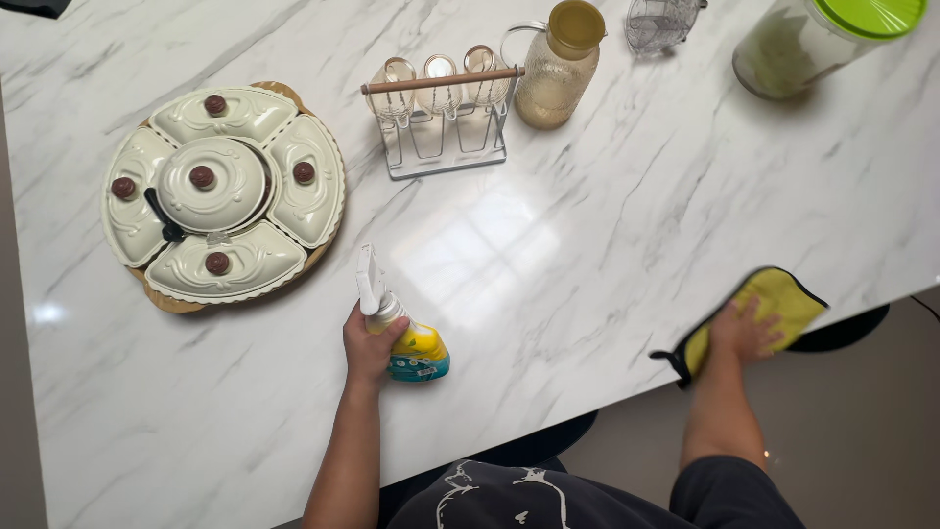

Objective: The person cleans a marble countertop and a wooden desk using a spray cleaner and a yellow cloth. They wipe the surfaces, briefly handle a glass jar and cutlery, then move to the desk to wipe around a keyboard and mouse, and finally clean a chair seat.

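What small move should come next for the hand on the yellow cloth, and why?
Probably slide the right hand and the yellow cloth inward over the marble table: the cloth lies at the table's edge, and the left hand holds the spray bottle.

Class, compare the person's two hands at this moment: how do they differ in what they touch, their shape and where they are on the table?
The left hand curls its fingers round a spray bottle standing on the marble table; the right hand lies flat, fingers spread, on a yellow cloth. The left hand is well in from the table's edge; the right hand is at the near edge. Both are bare.
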